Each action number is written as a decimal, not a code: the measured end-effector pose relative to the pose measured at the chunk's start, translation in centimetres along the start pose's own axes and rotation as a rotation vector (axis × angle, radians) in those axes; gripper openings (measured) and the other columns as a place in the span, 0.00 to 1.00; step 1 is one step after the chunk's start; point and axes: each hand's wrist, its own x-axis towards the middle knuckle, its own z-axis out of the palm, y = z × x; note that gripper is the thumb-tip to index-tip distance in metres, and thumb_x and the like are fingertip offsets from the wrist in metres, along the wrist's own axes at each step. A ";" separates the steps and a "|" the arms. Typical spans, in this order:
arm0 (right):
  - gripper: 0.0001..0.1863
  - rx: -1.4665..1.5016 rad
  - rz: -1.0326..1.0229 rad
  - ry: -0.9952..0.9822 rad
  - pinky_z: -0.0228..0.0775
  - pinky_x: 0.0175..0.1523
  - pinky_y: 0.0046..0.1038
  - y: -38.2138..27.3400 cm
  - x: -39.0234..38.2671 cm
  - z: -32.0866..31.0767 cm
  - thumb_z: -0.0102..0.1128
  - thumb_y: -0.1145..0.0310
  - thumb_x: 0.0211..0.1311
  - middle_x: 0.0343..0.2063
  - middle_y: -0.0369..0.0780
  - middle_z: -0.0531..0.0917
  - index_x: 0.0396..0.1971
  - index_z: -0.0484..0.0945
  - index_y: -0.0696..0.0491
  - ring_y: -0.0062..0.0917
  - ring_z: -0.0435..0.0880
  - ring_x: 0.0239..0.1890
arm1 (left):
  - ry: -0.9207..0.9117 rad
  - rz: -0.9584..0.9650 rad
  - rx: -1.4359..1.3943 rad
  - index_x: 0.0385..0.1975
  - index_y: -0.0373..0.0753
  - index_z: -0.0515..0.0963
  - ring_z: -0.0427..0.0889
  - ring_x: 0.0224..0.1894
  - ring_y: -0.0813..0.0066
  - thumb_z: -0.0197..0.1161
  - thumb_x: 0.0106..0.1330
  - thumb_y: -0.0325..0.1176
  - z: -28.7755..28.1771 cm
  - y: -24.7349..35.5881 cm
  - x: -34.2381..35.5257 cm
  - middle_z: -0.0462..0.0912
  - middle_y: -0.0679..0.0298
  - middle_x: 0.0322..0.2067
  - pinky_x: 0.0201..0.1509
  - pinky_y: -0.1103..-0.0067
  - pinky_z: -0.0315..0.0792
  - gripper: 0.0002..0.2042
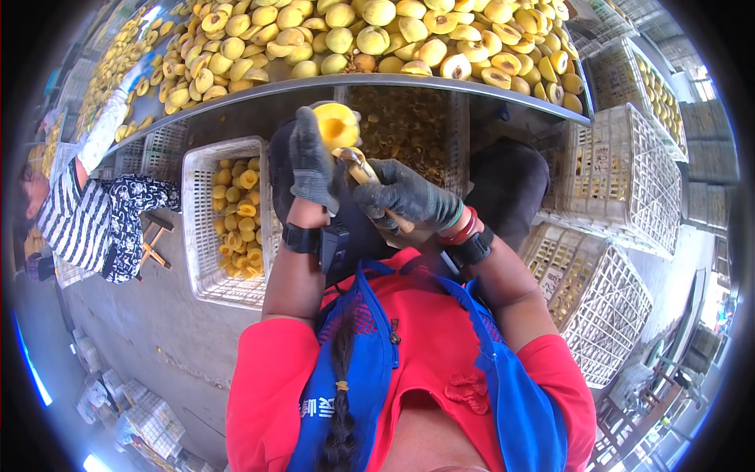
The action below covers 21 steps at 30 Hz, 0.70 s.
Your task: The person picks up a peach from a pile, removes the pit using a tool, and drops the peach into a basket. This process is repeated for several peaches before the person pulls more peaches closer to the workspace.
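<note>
My left hand (313,161), in a dark grey glove, holds up a yellow peach half (336,126) with its round hollow showing. In my gloved right hand (413,193) is a pitting knife (362,169) with a pale wooden handle and a curved metal tip. The tip touches or nearly touches the lower edge of the peach half. Both hands are above my lap, just in front of the metal table (314,84), which is heaped with yellow peaches (373,39), whole and halved. One half on the heap still has a brown pit (456,68) in it.
On my left stands a white crate (228,295) partly filled with peach halves (237,216). Under the table another crate holds brownish scraps (401,126). Stacked white crates (605,169) rise on my right. A person in striped clothing (79,216) sits at the far left.
</note>
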 end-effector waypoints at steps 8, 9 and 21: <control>0.09 -0.259 0.027 0.471 0.63 0.25 0.20 3.8 0.9 -3.2 0.58 0.68 0.60 0.21 0.32 0.73 0.37 0.74 0.56 0.13 0.70 0.24 | 0.686 0.269 1.175 0.41 0.34 0.77 0.79 0.47 0.55 0.53 0.66 0.52 -17.1 -0.4 2.6 0.80 0.50 0.42 0.53 0.67 0.70 0.24; 0.08 -0.353 0.224 0.423 0.63 0.25 0.21 3.9 1.4 -4.9 0.58 0.69 0.60 0.19 0.32 0.73 0.35 0.74 0.57 0.15 0.71 0.22 | 0.691 0.277 1.176 0.41 0.34 0.77 0.79 0.47 0.55 0.53 0.66 0.52 -17.7 -0.1 3.0 0.80 0.50 0.42 0.53 0.67 0.70 0.24; 0.10 -0.944 -0.145 0.739 0.68 0.25 0.32 13.0 4.0 -11.5 0.59 0.67 0.59 0.20 0.39 0.78 0.34 0.70 0.56 0.23 0.75 0.19 | -0.007 0.026 1.645 0.53 0.43 0.73 0.74 0.55 0.56 0.59 0.57 0.53 -5.9 -0.6 21.5 0.76 0.53 0.53 0.58 0.67 0.68 0.27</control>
